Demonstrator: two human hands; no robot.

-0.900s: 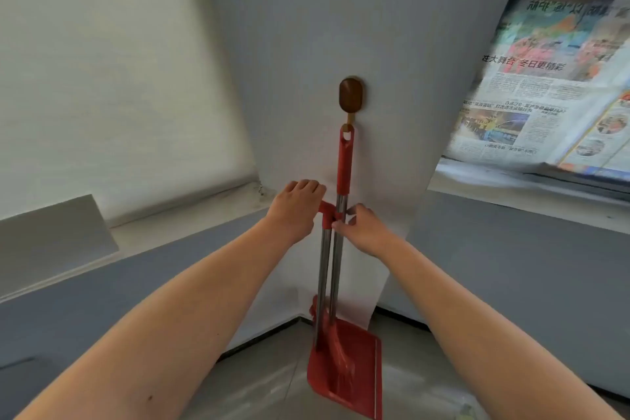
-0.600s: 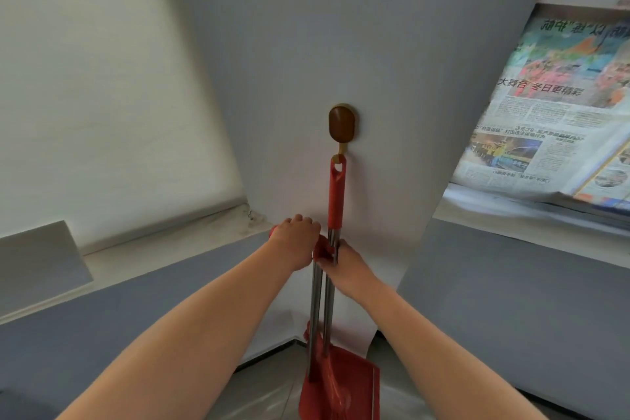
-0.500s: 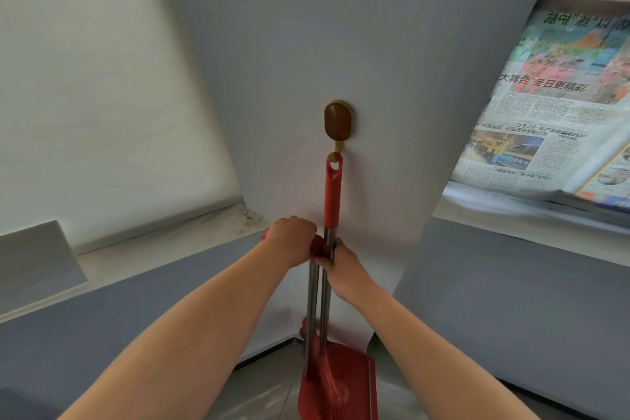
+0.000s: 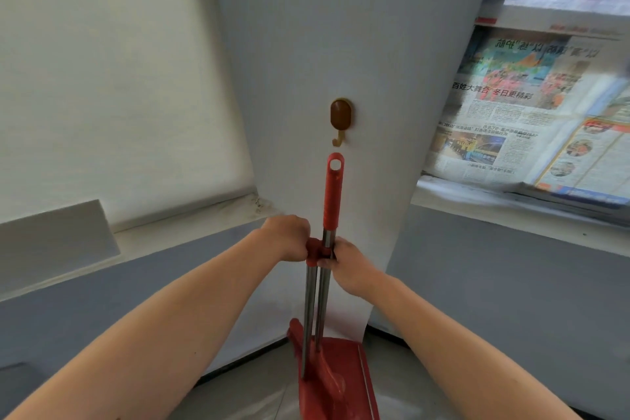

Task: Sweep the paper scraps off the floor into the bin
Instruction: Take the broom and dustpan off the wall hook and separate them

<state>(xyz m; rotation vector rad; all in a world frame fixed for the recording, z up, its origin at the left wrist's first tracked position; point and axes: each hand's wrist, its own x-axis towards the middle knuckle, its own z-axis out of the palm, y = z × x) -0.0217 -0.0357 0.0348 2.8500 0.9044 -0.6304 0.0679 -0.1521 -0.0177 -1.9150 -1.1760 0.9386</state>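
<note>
A red broom (image 4: 332, 191) and a red dustpan (image 4: 335, 382) stand clipped together against the white pillar, their two metal poles side by side. The broom's red handle top, with its hanging hole, sits just below the brown wall hook (image 4: 341, 117) and is free of it. My left hand (image 4: 289, 237) grips the red top of the dustpan's pole. My right hand (image 4: 346, 262) grips the broom's pole just below the red grip. No paper scraps or bin are in view.
The white pillar (image 4: 358, 44) stands straight ahead, with a window blind (image 4: 112, 78) and sill on the left. Newspapers (image 4: 531, 119) cover a window on the right above a grey wall. Tiled floor (image 4: 245, 392) shows around the dustpan.
The broom's handle hole has come off the wall hook and now sits a little below it. Both hands keep their grip on the poles.
</note>
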